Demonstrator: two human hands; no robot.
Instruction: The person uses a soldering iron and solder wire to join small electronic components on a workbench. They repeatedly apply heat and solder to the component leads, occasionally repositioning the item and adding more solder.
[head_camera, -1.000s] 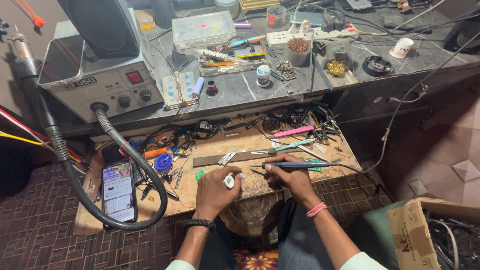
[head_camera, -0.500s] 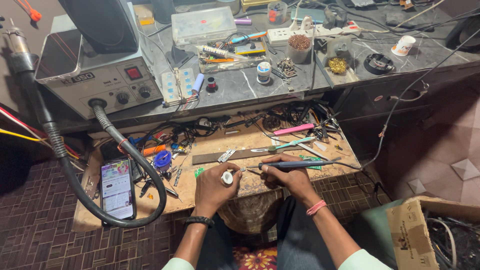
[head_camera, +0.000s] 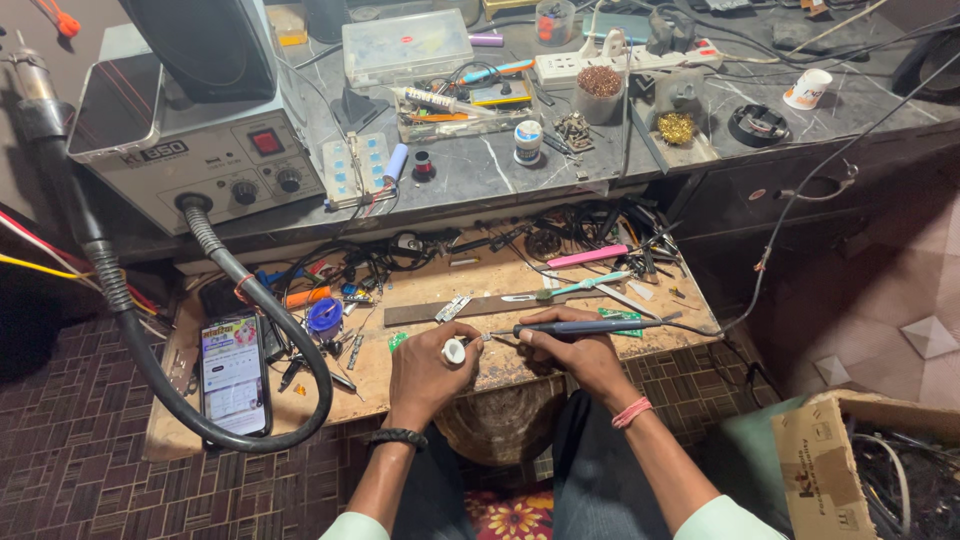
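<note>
Both hands at wooden board (head_camera: 500, 290) front edge | L hand (head_camera: 425, 365) pinched small white part (head_camera: 454, 351) | R hand (head_camera: 575, 350) gripped soldering iron (head_camera: 580, 327), tip at part | bare wood betw hands & clutter behind

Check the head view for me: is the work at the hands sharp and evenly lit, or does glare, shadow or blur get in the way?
Head view: left hand with the small white part and right hand with the soldering iron are sharp and well lit; the phone screen glows bright; the floor at left falls into deep shadow; the grey bench top shows a mild sheen; edges bow slightly.
</note>
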